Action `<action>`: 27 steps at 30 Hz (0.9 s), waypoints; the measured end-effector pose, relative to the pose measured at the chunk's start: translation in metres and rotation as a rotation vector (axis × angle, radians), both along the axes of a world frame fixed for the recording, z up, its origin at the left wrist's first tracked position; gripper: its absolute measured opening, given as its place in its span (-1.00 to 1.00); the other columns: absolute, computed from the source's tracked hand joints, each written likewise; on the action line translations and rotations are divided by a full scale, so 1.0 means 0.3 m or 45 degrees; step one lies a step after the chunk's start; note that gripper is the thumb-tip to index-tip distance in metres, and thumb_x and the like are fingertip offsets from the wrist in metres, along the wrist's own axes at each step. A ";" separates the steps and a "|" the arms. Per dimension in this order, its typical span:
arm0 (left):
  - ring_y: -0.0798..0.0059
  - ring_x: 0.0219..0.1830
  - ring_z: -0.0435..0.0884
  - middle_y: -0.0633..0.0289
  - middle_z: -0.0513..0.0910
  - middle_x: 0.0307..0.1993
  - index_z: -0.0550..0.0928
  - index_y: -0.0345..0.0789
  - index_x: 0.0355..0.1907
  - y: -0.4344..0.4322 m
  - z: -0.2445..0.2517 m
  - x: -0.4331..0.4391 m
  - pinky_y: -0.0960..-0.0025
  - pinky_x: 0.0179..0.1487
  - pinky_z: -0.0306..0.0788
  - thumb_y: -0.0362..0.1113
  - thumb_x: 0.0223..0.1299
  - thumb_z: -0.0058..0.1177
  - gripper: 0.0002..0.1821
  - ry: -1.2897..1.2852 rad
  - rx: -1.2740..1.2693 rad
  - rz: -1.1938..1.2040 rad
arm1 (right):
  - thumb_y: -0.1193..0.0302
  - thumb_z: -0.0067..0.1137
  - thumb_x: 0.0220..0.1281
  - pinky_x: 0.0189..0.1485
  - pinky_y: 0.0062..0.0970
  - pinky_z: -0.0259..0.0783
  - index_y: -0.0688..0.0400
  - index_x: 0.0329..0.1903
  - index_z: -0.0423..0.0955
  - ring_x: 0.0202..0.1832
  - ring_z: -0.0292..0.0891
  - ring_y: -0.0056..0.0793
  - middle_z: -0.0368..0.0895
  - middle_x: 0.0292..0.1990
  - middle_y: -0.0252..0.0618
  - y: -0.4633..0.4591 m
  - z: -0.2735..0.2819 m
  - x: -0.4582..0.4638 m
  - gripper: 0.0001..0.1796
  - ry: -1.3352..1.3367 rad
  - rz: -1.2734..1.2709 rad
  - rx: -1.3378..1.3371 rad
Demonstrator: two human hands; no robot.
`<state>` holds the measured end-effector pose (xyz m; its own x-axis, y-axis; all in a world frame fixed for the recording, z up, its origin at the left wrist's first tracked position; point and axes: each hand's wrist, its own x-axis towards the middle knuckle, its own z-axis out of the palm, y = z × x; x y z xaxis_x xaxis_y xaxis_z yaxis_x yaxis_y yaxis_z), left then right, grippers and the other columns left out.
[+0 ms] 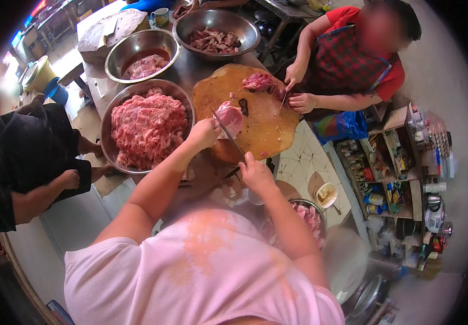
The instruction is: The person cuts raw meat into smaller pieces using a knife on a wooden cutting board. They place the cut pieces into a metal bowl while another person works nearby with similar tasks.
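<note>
My right hand [257, 172] grips the handle end of a long knife [230, 134], whose blade slants up and left over a piece of raw meat [230, 118]. That piece lies near the left side of a round wooden chopping board [258, 138]. Close to the knife's far end, at the meat's left edge, is my left hand [206, 133]; its fingertips are partly hidden, so whether they pinch the meat or the blade is unclear. A dark strip [243, 107] lies just right of the meat. Darker red meat [259, 82] rests at the board's far side.
Left of the board stands a steel bowl of ground meat [149, 128]; two more steel bowls [142, 55] [216, 34] with meat stand beyond. A co-worker [352, 61] cuts with a small knife [284, 99] at the board's right. Another person [35, 162] is at left; shelves [392, 162] stand right.
</note>
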<state>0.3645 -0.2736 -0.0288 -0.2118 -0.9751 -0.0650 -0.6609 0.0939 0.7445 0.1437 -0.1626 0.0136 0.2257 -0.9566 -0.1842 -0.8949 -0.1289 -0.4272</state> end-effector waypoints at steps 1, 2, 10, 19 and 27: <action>-0.16 -0.18 0.63 -0.18 0.65 -0.31 0.63 -0.44 -0.28 -0.002 -0.003 0.002 0.03 -0.07 0.48 -0.16 0.27 -0.02 -0.67 -0.021 -0.014 -0.014 | 0.24 0.00 0.45 -0.15 0.15 0.46 0.20 -0.07 0.25 -0.21 0.59 0.30 0.64 -0.34 0.25 -0.005 0.003 0.001 -0.71 -0.009 0.029 -0.043; -0.17 -0.16 0.63 -0.18 0.65 -0.29 0.64 -0.43 -0.27 -0.003 -0.005 0.000 0.02 -0.05 0.49 -0.16 0.27 -0.02 -0.67 -0.044 -0.024 -0.005 | 0.25 -0.01 0.45 -0.14 0.16 0.47 0.20 -0.06 0.25 -0.21 0.59 0.30 0.64 -0.34 0.25 -0.014 0.003 0.007 -0.72 0.043 0.031 0.013; -0.13 -0.11 0.67 -0.12 0.70 -0.23 0.71 -0.36 -0.26 -0.009 0.004 -0.010 0.02 -0.05 0.55 -0.17 0.23 0.01 -0.69 -0.345 0.106 -0.023 | 0.27 -0.09 0.49 -0.10 0.14 0.48 0.23 0.00 0.21 -0.16 0.60 0.29 0.65 -0.28 0.25 -0.127 -0.004 0.141 -0.72 0.135 0.060 -0.015; -0.09 -0.16 0.68 -0.04 0.72 -0.25 0.70 -0.30 -0.29 0.002 -0.003 -0.009 -0.01 -0.07 0.54 -0.12 0.20 0.04 -0.71 -0.286 -0.032 0.048 | 0.29 -0.10 0.47 -0.06 0.15 0.47 0.24 0.02 0.21 -0.13 0.61 0.27 0.66 -0.26 0.27 -0.136 0.062 0.147 -0.71 0.284 0.020 0.198; -0.02 -0.16 0.71 -0.01 0.73 -0.28 0.72 -0.24 -0.30 -0.013 0.028 -0.002 -0.02 -0.09 0.53 -0.08 0.16 0.06 -0.71 -0.338 -0.106 -0.018 | 0.31 -0.09 0.45 -0.01 0.13 0.46 0.32 0.07 0.22 -0.09 0.58 0.31 0.62 -0.20 0.37 -0.202 0.056 0.148 -0.66 0.193 0.112 0.166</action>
